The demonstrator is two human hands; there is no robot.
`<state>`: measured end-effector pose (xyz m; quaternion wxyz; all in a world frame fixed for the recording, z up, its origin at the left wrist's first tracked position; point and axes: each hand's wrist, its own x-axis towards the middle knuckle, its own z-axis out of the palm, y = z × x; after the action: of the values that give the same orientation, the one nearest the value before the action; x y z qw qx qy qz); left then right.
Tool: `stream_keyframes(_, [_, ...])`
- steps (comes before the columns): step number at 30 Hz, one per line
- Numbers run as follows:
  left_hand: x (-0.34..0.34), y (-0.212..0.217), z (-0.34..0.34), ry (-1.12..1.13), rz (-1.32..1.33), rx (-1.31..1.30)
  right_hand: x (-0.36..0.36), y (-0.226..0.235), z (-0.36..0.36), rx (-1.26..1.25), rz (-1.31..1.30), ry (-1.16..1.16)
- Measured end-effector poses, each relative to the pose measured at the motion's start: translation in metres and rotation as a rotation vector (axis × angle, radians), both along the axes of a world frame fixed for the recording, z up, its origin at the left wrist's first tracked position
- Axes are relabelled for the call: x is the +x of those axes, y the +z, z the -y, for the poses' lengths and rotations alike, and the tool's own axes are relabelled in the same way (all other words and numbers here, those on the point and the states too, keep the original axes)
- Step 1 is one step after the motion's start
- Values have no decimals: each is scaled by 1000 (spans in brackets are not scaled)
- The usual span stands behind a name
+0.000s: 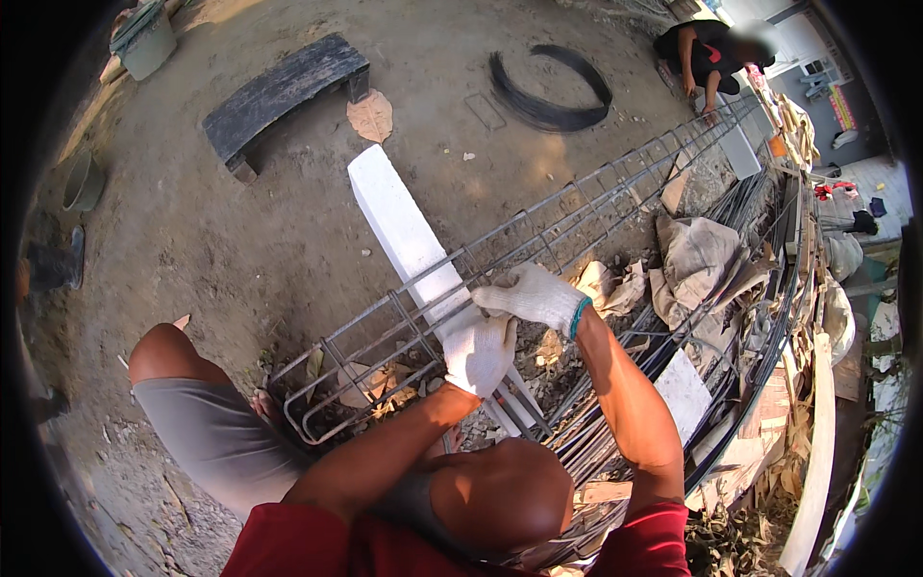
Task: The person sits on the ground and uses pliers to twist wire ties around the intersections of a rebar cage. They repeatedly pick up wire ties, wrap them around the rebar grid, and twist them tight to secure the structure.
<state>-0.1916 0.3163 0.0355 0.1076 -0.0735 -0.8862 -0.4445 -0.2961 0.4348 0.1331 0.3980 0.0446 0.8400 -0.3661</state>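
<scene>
A long rebar cage (524, 231) made of bars and square stirrups runs from in front of my knees to the far right. Under it lies a long white block (399, 216). Both my hands wear white knit gloves and meet at the cage, just right of the block. My left hand (479, 354) is closed at the near bars, its fingertips partly hidden. Just above it, my right hand (534, 296) has its fingers pinched together against the left one. Whatever small thing lies between the fingers is too hidden to name.
A dark wooden bench (284, 96) and a coil of black wire (553, 120) lie beyond on the dirt. Loose rebar (586, 433), crumpled sacks (702, 260) and dry leaves crowd my right. Another person (707, 58) crouches at the cage's far end. Buckets (144, 43) stand far left.
</scene>
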Motion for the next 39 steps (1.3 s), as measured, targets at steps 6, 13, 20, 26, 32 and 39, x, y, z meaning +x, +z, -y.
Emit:
stream_keyframes(6, [-1, 4, -2, 47, 29, -53, -24, 41, 38, 44, 1, 22])
stream_keyframes(13, [-2, 7, 4, 21, 49, -18, 7, 137, 21, -767, -257, -406])
stream_keyframes(20, [-9, -2, 14, -146, 61, -160, 50, 156, -69, -203, -48, -478])
stream_keyframes(26, [-5, 7, 1, -250, 160, -152, 108, -8, -81, 205, -557, -138])
stream_keyframes(32, [-24, -2, 22, -331, 266, -43, 100, -36, -26, 331, -388, -266])
stream_keyframes(39, [-66, 10, 37, -106, 945, 510, 87, -61, -44, -17, -88, -407])
